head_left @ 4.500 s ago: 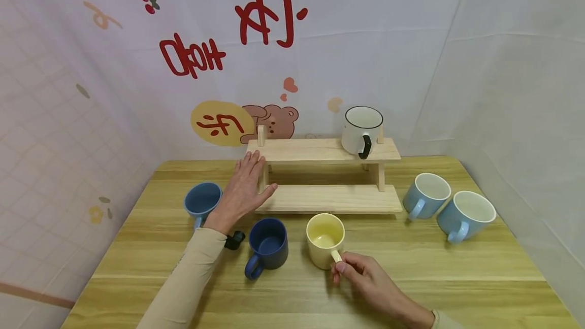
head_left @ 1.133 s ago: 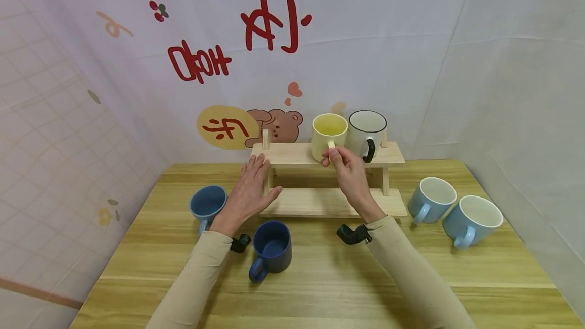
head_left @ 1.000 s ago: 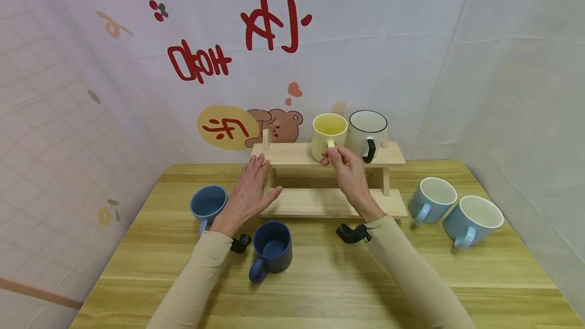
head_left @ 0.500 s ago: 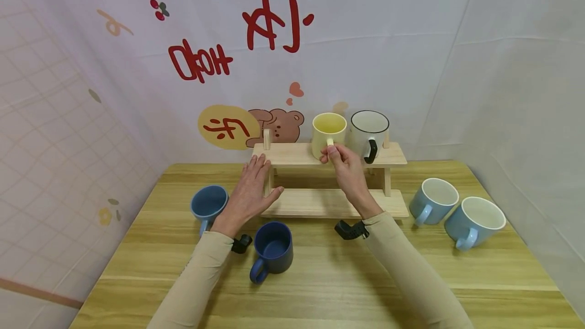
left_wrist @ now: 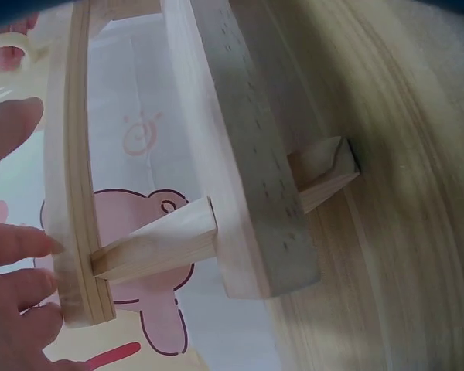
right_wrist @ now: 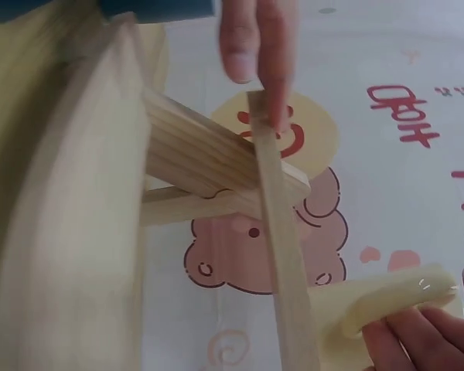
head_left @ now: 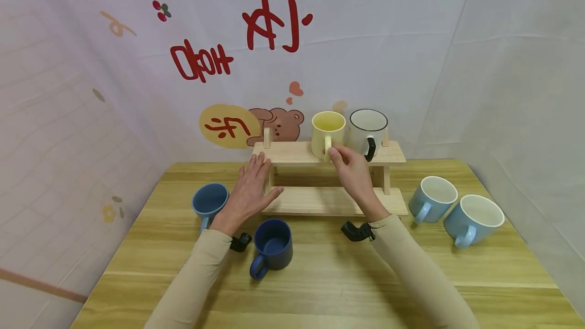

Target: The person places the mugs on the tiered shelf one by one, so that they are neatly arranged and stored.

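A yellow mug (head_left: 322,136) stands on the upper tier of a two-tier wooden rack (head_left: 292,152). Beside its handle is my right hand (head_left: 358,174), thumb and fingers bunched at the handle's right side. In the right wrist view, the fingertips (right_wrist: 402,340) lie right at the handle (right_wrist: 406,297), which shows uncovered along its length. My left hand (head_left: 247,192) rests on the rack's left end, fingers extended over the upper board's edge and thumb apart; the left wrist view shows the fingertips (left_wrist: 39,286) on that board. Close to the yellow mug's right stands a white mug (head_left: 361,136) with black rim and handle.
A dark blue mug (head_left: 274,248) stands on the wooden table (head_left: 320,288) before the rack. A medium blue mug (head_left: 210,202) is partly behind the left wrist. Two light blue mugs (head_left: 427,202) stand at the right. A printed cloth (head_left: 365,55) hangs behind.
The right hand has carried the yellow mug from the table to the upper tier beside the white mug. Since half a second ago its fingers have come off the handle. The left hand stays put.
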`<state>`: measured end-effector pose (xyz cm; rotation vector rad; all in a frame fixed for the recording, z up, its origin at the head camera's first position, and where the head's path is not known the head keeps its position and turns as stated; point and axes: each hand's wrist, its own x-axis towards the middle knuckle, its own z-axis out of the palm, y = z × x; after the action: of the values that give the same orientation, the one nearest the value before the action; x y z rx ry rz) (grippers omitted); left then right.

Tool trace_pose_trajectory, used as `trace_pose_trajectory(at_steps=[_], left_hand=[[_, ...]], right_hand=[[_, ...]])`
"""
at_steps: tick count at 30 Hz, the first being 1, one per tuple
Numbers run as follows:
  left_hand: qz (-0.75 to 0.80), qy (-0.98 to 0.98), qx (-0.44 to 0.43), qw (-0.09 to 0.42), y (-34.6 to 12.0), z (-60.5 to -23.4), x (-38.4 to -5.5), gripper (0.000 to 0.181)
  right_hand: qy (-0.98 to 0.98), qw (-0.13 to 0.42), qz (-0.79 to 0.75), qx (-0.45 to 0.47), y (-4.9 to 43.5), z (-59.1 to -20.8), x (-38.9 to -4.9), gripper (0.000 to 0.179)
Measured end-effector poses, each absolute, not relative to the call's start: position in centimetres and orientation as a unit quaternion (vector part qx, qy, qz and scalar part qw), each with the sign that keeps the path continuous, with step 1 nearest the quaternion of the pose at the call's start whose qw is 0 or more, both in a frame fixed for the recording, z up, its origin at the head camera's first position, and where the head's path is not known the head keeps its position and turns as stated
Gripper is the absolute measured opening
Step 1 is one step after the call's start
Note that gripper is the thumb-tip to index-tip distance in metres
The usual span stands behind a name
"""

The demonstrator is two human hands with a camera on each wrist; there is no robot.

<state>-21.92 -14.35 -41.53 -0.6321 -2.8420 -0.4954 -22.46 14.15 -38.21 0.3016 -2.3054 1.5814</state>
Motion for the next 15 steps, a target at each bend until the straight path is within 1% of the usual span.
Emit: trace_pose_trajectory(at_steps=[3,6,10,15], left_hand=[[-0.176,-0.954,-0.220,0.100,-14.6,-41.4,-21.3,0.079],[-0.192,-0.946,-0.231,0.121,-15.0,-41.1,-20.4,0.072],[-0.213,-0.932,-0.238,0.171,-15.8,-40.7,-18.7,0.065],[-0.232,-0.908,-0.241,0.251,-17.7,-41.1,-16.7,0.058]], right_hand=[[-0.819,0.169,0.536,0.115,15.0,-38.9,-21.3,0.046],[-0.833,0.175,0.508,0.132,16.0,-39.5,-19.9,0.047],[-0.854,0.180,0.462,0.161,17.4,-40.2,-18.3,0.044],[-0.875,0.186,0.395,0.209,18.9,-41.2,-16.9,0.044]])
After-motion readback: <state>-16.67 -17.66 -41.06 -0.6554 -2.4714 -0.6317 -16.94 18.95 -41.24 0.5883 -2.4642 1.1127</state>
